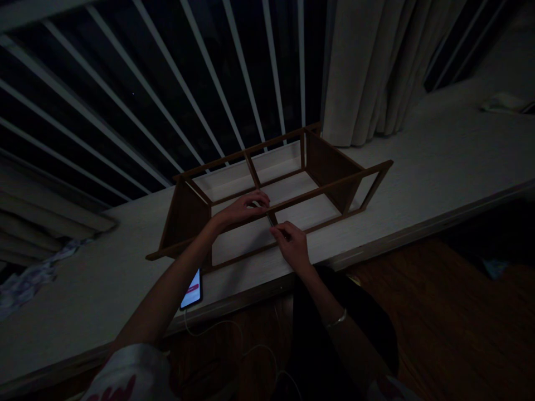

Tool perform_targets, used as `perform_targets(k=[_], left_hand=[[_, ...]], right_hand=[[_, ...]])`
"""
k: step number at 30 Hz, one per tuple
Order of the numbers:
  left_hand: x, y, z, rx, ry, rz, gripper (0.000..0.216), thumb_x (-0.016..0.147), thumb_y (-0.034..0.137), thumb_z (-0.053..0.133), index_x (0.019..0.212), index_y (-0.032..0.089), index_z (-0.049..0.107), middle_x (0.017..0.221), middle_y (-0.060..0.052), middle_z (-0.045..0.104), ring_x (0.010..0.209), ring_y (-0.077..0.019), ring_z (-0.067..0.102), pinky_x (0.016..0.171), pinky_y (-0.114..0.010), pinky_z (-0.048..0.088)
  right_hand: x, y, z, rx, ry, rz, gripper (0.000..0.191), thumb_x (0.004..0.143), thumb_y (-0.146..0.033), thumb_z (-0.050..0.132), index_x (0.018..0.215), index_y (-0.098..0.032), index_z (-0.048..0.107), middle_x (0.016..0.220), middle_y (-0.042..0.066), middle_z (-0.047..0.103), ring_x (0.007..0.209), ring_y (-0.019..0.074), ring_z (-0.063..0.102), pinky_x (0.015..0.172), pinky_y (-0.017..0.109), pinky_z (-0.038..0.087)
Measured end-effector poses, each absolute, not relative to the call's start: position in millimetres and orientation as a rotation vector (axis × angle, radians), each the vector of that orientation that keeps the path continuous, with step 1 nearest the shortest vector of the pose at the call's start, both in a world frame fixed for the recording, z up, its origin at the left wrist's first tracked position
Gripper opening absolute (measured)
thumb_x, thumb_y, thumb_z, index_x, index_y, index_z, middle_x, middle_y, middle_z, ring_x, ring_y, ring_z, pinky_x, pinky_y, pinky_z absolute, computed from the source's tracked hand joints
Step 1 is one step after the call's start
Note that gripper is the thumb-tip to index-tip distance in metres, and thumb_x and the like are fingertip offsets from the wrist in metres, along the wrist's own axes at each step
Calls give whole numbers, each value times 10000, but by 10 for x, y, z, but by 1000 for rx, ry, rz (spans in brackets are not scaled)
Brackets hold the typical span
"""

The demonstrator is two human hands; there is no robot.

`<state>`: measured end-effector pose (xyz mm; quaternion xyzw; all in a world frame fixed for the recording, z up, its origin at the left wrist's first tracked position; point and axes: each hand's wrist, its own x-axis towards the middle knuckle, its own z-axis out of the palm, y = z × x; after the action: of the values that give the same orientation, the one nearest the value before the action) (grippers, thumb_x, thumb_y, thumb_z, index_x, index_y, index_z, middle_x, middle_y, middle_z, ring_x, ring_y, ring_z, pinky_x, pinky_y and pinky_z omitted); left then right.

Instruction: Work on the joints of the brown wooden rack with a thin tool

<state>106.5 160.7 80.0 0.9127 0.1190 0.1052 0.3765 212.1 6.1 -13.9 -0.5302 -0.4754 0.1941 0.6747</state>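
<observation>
A brown wooden shelf frame (330, 192) lies on its side on the white ledge, with solid panels near both ends and thin rails between. My left hand (244, 207) is at the middle of the near upper rail, its fingers curled and closed about the wood. Just below and to the right, my right hand (292, 244) is closed in a pinch beside the short middle upright (272, 218). Whatever sits between those fingertips is too small and dark to name.
A lit phone (191, 291) lies on the ledge (422, 167) by my left forearm, a white cable (217, 323) trailing from it to the wooden floor. White window bars (204, 72) stand behind the frame, with curtains (363, 72) at both sides. The room is dim.
</observation>
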Motion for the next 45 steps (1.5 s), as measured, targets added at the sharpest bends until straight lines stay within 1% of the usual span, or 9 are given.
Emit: perform_targets(k=[3,8,12,16,19,23,30,37,45], left_hand=[[1067,1604,804,2340,309,266,181,794,305,546,885,160,607,1036,-65,527,985,-153,511,888,-307,401],[1067,1622,797,2352,299,265,189,793,309,548,895,161,606,1035,-66,526,988,-154,511,891,-310,400],[1060,1634,785,2335,316,246,201,791,324,544,903,168,602,1060,-67,521,992,-160,509,859,-310,419],[1057,1621,795,2326,321,245,204,792,326,541,901,165,604,1060,-67,522,989,-157,511,857,-308,418],[1061,1615,802,2331,309,253,199,793,322,542,895,163,604,1043,-66,525,985,-152,511,878,-308,409],[1064,1626,790,2332,305,251,202,794,325,542,894,160,602,1045,-69,523,993,-154,505,881,-308,408],[1066,1621,786,2316,315,253,208,789,327,548,898,159,605,1047,-73,527,979,-159,512,863,-308,416],[1061,1628,781,2308,320,251,190,793,312,546,897,163,600,1050,-68,519,997,-152,501,870,-300,410],[1059,1608,803,2319,323,259,192,790,313,550,898,164,604,1040,-62,524,997,-153,505,887,-305,398]], right_hand=[[2155,34,-127,-1288,-1160,220,218,822,-379,544,734,-191,612,698,10,578,573,95,480,585,227,381],[2154,14,-131,-1382,-1096,24,239,791,-424,579,763,-187,568,732,9,580,494,71,434,533,215,373],[2155,21,-156,-1447,-1067,-82,307,773,-481,580,701,-190,511,659,-11,532,484,71,424,506,209,354],[2157,24,-159,-1508,-1147,-147,351,811,-495,523,643,-192,467,586,-26,484,497,76,436,506,208,328],[2155,18,-141,-1560,-1191,-160,359,831,-492,495,641,-189,471,578,-25,483,506,77,449,509,210,307],[2163,8,-129,-1584,-1234,-136,332,846,-488,475,724,-186,539,650,0,544,523,82,463,516,222,288],[2176,1,-182,-1510,-1289,-119,255,857,-416,499,787,-204,622,712,37,607,594,110,515,577,237,320],[2143,5,-182,-1439,-1173,-83,239,822,-405,560,727,-192,612,644,23,571,547,107,490,564,245,324],[2113,0,-173,-1414,-1133,7,265,826,-417,543,690,-197,600,623,21,545,547,109,465,560,246,337]])
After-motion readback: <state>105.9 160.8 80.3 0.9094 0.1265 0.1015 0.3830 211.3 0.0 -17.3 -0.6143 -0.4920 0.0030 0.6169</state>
